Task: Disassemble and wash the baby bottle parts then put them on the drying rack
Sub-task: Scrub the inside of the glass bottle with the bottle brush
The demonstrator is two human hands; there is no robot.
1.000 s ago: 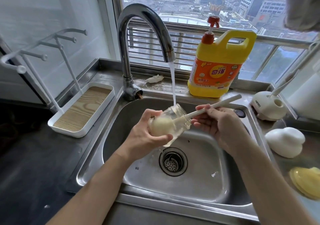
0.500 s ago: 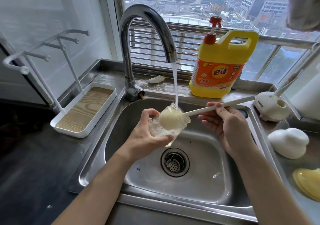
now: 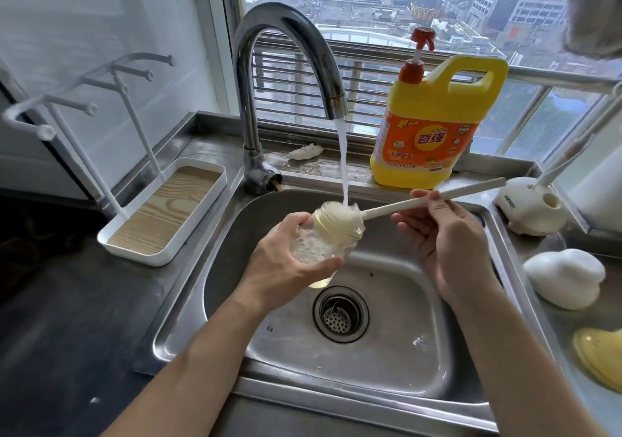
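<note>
My left hand point(image 3: 286, 261) grips a clear baby bottle point(image 3: 313, 248) tilted over the steel sink point(image 3: 420, 369), its mouth up and to the right. My right hand point(image 3: 437, 234) pinches the white handle of a bottle brush point(image 3: 414, 202). The brush's pale sponge head point(image 3: 340, 217) sits at the bottle's mouth, under the running water from the faucet point(image 3: 255, 66). Foamy water fills the bottle's lower part. A white drying rack point(image 3: 161, 221) with pegs and a wood-look tray stands left of the sink.
A yellow detergent jug point(image 3: 434, 126) with a red pump stands on the ledge behind the sink. On the right counter lie a white brush holder point(image 3: 528, 207), a white rounded cover point(image 3: 565, 278) and a yellow part point(image 3: 599, 355). Dark counter lies at the left.
The brush head has slid from deep inside the bottle out to its mouth. My right hand has drawn the handle back to the right. The water now strikes the sponge.
</note>
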